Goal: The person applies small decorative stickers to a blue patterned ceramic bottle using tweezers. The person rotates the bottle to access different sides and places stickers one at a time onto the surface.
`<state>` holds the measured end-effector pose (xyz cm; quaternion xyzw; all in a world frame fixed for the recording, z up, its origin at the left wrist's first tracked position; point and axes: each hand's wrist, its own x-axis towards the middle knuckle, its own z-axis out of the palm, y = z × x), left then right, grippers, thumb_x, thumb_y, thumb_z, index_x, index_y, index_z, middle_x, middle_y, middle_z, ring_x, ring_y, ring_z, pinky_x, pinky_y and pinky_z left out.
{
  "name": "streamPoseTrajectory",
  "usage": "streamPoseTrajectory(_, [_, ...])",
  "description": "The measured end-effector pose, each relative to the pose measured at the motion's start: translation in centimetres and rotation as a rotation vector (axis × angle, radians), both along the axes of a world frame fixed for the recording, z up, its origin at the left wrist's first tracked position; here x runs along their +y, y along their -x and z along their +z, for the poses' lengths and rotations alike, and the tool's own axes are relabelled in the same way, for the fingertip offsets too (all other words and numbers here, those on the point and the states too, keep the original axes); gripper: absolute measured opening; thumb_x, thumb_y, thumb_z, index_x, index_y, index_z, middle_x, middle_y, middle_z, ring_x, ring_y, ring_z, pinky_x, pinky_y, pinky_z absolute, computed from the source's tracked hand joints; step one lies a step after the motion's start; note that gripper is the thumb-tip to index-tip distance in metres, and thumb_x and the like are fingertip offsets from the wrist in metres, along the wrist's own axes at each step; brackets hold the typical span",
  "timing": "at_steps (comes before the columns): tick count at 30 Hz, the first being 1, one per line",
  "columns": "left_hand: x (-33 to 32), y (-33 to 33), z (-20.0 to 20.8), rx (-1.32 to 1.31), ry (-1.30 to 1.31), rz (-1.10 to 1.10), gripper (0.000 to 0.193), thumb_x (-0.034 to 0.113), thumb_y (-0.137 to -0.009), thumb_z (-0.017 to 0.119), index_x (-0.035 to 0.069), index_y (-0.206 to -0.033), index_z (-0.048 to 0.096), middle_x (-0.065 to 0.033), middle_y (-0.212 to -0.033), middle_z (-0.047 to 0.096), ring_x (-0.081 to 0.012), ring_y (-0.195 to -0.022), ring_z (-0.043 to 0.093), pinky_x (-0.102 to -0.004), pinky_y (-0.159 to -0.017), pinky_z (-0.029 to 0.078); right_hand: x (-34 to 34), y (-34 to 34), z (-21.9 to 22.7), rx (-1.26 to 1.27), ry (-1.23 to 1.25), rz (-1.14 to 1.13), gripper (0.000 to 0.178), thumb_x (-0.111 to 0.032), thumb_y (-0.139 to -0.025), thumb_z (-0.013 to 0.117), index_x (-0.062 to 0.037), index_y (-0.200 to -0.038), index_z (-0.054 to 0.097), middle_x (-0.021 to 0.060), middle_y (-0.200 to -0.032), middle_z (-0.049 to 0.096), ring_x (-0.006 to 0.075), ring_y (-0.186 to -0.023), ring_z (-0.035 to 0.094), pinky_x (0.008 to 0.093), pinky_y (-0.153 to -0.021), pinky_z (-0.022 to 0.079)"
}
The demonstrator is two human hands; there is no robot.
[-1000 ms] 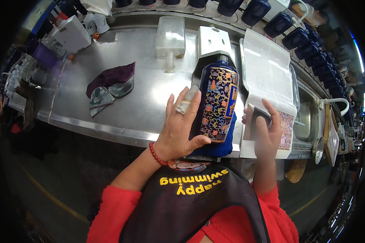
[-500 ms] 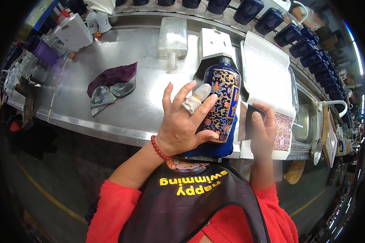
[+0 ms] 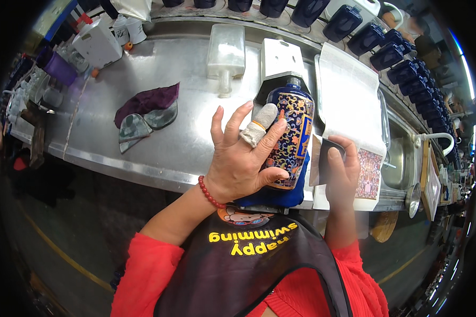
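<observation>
A dark blue glass bottle (image 3: 290, 150), covered in a colourful floral pattern, lies tilted with its neck away from me. Its neck end is by a white-and-black notched stand (image 3: 281, 57), and blue cloth (image 3: 283, 198) is under its near end. My left hand (image 3: 238, 156) rests on the bottle's left side with fingers spread; a greyish fabric finger cover (image 3: 255, 128) is on one finger. Just right of the bottle, my right hand (image 3: 344, 174) pinches a thin dark flat scraper (image 3: 327, 153) with a paler edge. Whether the scraper touches the bottle I cannot tell.
White paper (image 3: 349, 100) and a patterned printed sheet (image 3: 369, 174) lie right, before a sink (image 3: 403, 171). A clear glass bottle (image 3: 226, 50) and purple-and-grey cloth (image 3: 149, 105) lie on the metal table. Several blue bottles (image 3: 342, 24) line the far side.
The row of blue bottles at the back has shifted left. My left hand's fingers have slid slightly on the patterned bottle. My right hand is nearly still with the scraper.
</observation>
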<state>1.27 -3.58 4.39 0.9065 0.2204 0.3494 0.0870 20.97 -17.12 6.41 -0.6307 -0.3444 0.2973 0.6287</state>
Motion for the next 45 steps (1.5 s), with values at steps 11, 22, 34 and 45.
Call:
streamPoseTrajectory(11, [0.1,0.1,-0.6,-0.019,0.105,0.022,0.081,0.074,-0.096,0.039,0.015,-0.149,0.053,-0.0157,-0.145,0.055,-0.0377,-0.143,0.028,-0.0644,-0.118,0.008,-0.1,-0.2,-0.1,-0.072,0.045,-0.010,0.023,-0.012,-0.103,0.058,-0.0003,-0.122,0.059,0.0029,-0.105,0.062,0.0067,-0.092,0.056,0.0212,-0.081,0.048])
streamPoseTrajectory(22, [0.8,-0.8,-0.2,-0.078,0.245,0.039,0.086,0.076,-0.095,0.037,0.013,-0.153,0.048,-0.0160,-0.149,0.052,-0.0412,-0.146,0.023,-0.0657,-0.117,0.007,0.0,0.0,-0.2,-0.014,0.075,-0.009,0.023,-0.010,-0.103,0.057,-0.0001,-0.123,0.058,0.0022,-0.106,0.062,0.0059,-0.091,0.056,0.0210,-0.080,0.047])
streamPoseTrajectory(34, [2.1,-1.8,-0.3,-0.033,0.214,-0.018,0.089,0.077,-0.097,0.033,0.012,-0.157,0.042,-0.0194,-0.150,0.050,-0.0442,-0.147,0.021,-0.0625,-0.118,0.004,0.1,-0.2,-0.3,-0.006,0.045,-0.007,0.022,-0.010,-0.103,0.057,0.0003,-0.123,0.058,0.0025,-0.106,0.063,0.0059,-0.091,0.057,0.0208,-0.081,0.048])
streamPoseTrajectory(45, [2.6,-2.0,-1.1,-0.049,0.143,-0.096,0.082,0.074,-0.098,0.033,0.018,-0.157,0.043,-0.0197,-0.151,0.050,-0.0450,-0.144,0.025,-0.0653,-0.116,0.008,0.1,-0.4,-0.5,0.049,0.045,-0.012,0.023,-0.012,-0.104,0.057,0.0004,-0.123,0.058,0.0026,-0.106,0.063,0.0064,-0.092,0.058,0.0212,-0.082,0.048])
